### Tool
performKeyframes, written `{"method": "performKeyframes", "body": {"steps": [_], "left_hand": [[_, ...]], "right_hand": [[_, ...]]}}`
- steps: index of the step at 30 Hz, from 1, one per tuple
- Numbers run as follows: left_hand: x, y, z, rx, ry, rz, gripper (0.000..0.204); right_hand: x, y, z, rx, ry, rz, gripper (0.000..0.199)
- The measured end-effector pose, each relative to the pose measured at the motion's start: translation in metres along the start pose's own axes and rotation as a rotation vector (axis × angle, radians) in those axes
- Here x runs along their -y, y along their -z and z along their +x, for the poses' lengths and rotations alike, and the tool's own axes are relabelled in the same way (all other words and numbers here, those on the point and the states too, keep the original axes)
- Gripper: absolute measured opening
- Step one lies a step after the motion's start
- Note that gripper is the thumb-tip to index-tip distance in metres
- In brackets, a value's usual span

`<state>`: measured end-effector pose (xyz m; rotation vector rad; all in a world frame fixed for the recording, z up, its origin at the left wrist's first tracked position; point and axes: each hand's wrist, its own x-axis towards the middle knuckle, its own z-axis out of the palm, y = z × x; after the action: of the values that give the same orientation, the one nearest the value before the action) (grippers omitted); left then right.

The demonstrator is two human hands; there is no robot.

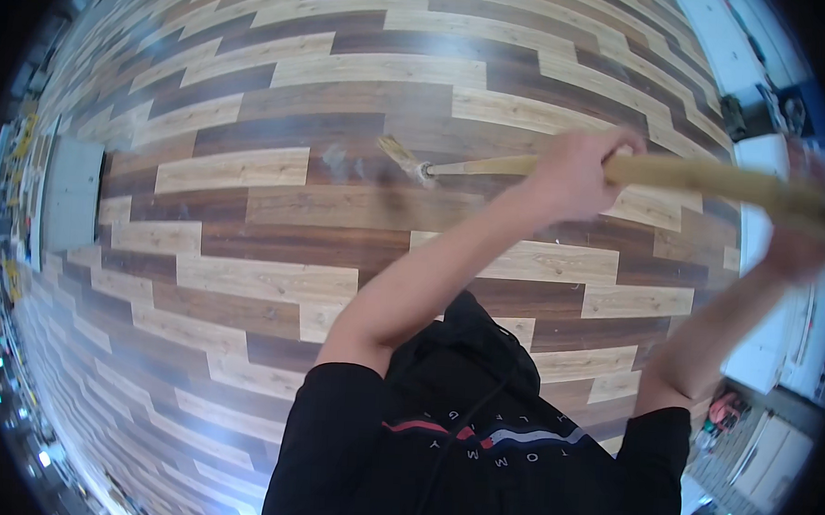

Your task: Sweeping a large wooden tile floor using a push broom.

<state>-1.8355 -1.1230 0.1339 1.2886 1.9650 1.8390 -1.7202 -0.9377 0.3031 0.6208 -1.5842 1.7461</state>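
A broom (483, 165) with a long wooden handle slants across in front of me. Its small straw-coloured bristle head (405, 158) is low over the floor, left of the handle; whether it touches the boards I cannot tell. My left hand (577, 176) is closed around the middle of the handle. Farther right, my right hand (800, 242) grips the handle near its upper end, smeared by motion. A pale greyish patch (343, 163), perhaps dust, lies on the floor just left of the bristles.
Mixed light and dark wood planks make up the floor (276, 194). At the left stands a grey-white cabinet or box (71, 193) beside cluttered shelving. White furniture (766, 183) lines the right side, close to my right hand, with a reddish item (726, 409) below it.
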Motion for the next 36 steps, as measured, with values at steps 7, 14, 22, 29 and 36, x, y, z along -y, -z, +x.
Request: {"method": "performKeyframes", "body": {"steps": [7,14,22,29,36], "left_hand": [[-0.094,0.135,-0.036,0.063,-0.178,-0.482,0.027],[-0.13,0.231,-0.115,0.294,-0.465,-0.67,0.028],[-0.096,0.197,-0.248,0.507,0.057,-1.042,0.016],[-0.058,0.129,-0.375,0.732,0.631,-0.854,0.009],[-0.019,0.229,-0.264,0.494,0.358,-0.594,0.02]], "right_hand": [[-0.184,-0.191,-0.172,-0.017,-0.859,-0.612,0.054],[-0.203,-0.294,-0.32,-0.334,-0.76,-0.651,0.014],[-0.104,-0.389,-0.635,-0.725,-1.295,-0.937,0.025],[-0.074,-0.472,-0.755,-0.925,-1.675,-1.028,0.015],[-0.184,-0.433,-0.638,-0.429,-1.701,-0.946,0.016]]}}
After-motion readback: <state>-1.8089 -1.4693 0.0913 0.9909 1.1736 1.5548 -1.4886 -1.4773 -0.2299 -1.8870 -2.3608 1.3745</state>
